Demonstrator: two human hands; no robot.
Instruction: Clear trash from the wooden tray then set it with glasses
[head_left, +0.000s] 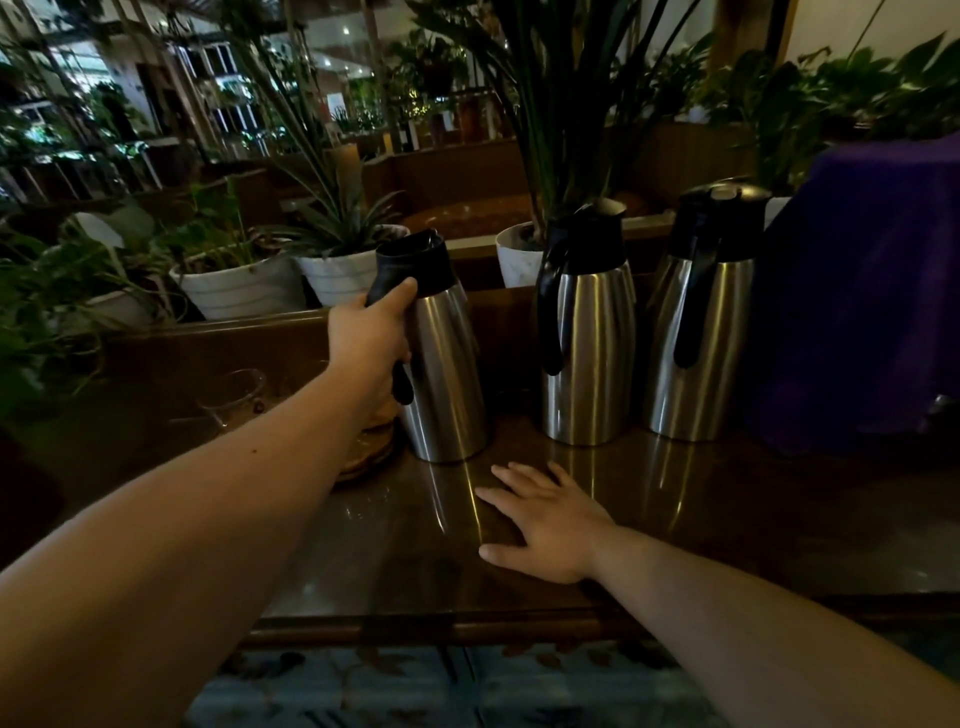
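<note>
My left hand (371, 335) grips the black handle of a steel thermos jug (441, 358), which leans to the left on the glossy wooden table (727, 519). Just left of the jug's base, a round wooden tray (371, 449) peeks out from under my forearm; most of it is hidden. A clear glass (234, 397) stands further left in the dark. My right hand (545, 519) lies flat on the table in front of the jugs, fingers spread, holding nothing.
Two more steel jugs (589, 332) (698, 322) stand upright to the right. A purple cloth-covered object (872, 291) fills the far right. White plant pots (244, 293) (348, 275) line the ledge behind. The table's front edge (441, 631) is near me.
</note>
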